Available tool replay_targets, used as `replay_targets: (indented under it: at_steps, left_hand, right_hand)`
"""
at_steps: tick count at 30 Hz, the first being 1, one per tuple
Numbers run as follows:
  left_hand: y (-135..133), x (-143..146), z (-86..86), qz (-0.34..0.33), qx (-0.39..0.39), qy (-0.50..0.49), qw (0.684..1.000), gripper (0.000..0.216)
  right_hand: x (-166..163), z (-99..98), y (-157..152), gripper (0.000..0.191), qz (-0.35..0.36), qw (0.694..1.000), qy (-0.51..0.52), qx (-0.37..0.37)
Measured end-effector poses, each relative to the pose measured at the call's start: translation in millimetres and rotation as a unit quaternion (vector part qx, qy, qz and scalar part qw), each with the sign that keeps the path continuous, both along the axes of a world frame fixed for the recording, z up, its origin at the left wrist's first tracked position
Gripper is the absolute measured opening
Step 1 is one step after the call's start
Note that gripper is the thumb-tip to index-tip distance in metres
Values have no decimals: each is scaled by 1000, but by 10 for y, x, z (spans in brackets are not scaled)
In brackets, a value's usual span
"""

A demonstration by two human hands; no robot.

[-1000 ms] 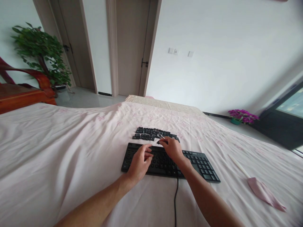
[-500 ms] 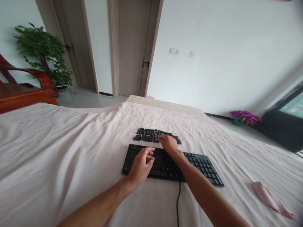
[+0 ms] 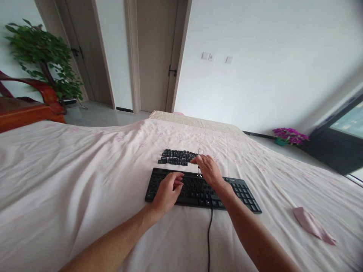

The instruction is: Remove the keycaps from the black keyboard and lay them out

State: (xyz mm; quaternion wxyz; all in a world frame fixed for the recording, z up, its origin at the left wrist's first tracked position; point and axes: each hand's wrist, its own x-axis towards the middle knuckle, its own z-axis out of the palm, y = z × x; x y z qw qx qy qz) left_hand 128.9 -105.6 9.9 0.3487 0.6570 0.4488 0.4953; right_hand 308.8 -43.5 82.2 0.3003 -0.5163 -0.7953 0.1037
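A black keyboard (image 3: 193,202) lies on the pink cloth, with part of its keycaps off on the left and middle. My left hand (image 3: 169,189) rests over its left part, fingers loosely curled and apart, holding nothing I can see. My right hand (image 3: 208,170) is above the keyboard's top edge, closed on a thin wire keycap puller (image 3: 199,173). The puller stands upright, its loop above my fingers and its lower end at the keyboard; whether it grips a keycap I cannot tell. Just behind lie loose black keycaps (image 3: 177,156) in rows, partly hidden by my right hand.
The keyboard's cable (image 3: 209,238) runs toward me. A pink cloth flag on a pale stick (image 3: 313,224) lies to the right. Beyond are a wooden chair (image 3: 31,109), a leafy plant (image 3: 42,56) and purple flowers (image 3: 290,136) on the floor.
My right hand has moved from the loose keycaps back toward the keyboard's top edge, and the wire puller now shows in it. My left hand has barely moved. The view has shifted slightly.
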Motion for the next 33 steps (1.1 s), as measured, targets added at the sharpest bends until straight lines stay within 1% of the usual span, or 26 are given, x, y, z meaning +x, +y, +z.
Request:
replay_targets:
  at_steps: [3,7,9,12,17,20,23,28,31,33]
  left_hand:
    - [-15,5,6,-6,4,15,1000,37]
    - [-54,14,52,-20,9,45,999,36]
    - [-73,21,79,-29,13,65,997,38]
    - [-87,29,111,-40,13,99,994,39]
    - [-84,5,164,-74,24,162,984,37]
    - [-68,-4,201,-97,48,200,974,33]
    - [-34,29,211,-109,75,224,966,24]
    - [33,135,144,-99,96,240,961,10]
    - [38,163,109,-88,104,257,957,8]
    - [18,169,106,-86,118,267,953,6]
  right_hand:
    - [59,48,-239,45,20,998,58,-19]
    - [102,-60,-466,37,35,981,137,-135]
    - [111,-124,-533,34,44,975,150,-161]
    - [116,-167,-604,30,76,975,146,-147]
    - [101,-152,-693,28,120,976,134,-121]
    - [89,-137,-719,29,137,978,118,-104]
    - [83,-124,-721,29,158,979,99,-81]
    - [86,-154,-682,30,200,974,92,-56]
    - [82,-233,-643,33,217,971,90,-43]
    - [73,-310,-622,34,223,970,96,-22]
